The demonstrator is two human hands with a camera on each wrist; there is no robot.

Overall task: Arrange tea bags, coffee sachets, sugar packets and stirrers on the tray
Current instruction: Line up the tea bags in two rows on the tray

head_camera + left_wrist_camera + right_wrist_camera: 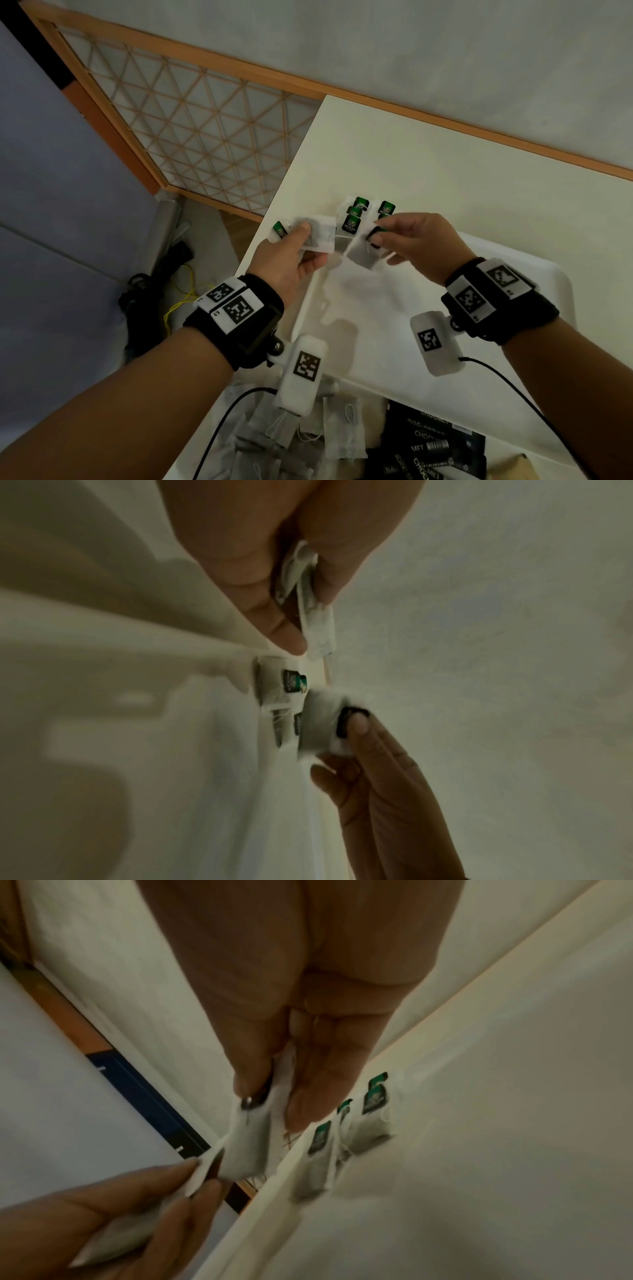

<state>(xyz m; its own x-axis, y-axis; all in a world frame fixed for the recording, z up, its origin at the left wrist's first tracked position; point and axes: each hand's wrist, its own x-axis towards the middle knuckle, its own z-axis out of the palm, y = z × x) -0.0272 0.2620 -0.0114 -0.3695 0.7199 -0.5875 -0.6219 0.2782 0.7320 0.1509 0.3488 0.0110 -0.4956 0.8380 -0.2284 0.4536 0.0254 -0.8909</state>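
A: Head view first. Where are the hands?

B: Both are raised over the far left corner of the white tray (507,363). The left hand (284,260) pinches white tea bags (317,234) between thumb and fingers, and a green tag (280,229) sticks out to their left. The right hand (416,241) pinches one bag (359,255) by its dark tag; the bag hangs below the fingers.

A: And the placed ones?

B: A cluster of green-tagged bags (352,224) lies in the tray's far corner, just beyond the two hands. The tray sits on a white table (445,171). Near the bottom edge lie a heap of loose bags (291,435) and dark sachets (435,445) to its right.

A: Left wrist view?

B: The left hand (274,569) grips its bags (316,626) edge-on, thumb against fingers. Below it the right hand (373,772) holds a blurred bag (320,721) by the tag. Tagged bags (274,681) lie on the tray (154,750) just beside both.

A: Right wrist view?

B: The right hand (291,1031) pinches the hanging bag (246,1145) at its top. The left hand (113,1218), lower left, holds its bags (133,1231), whose near edge touches or nearly touches the hanging one; I cannot tell which. Three tagged bags (371,1123) lie side by side on the tray (479,1177).
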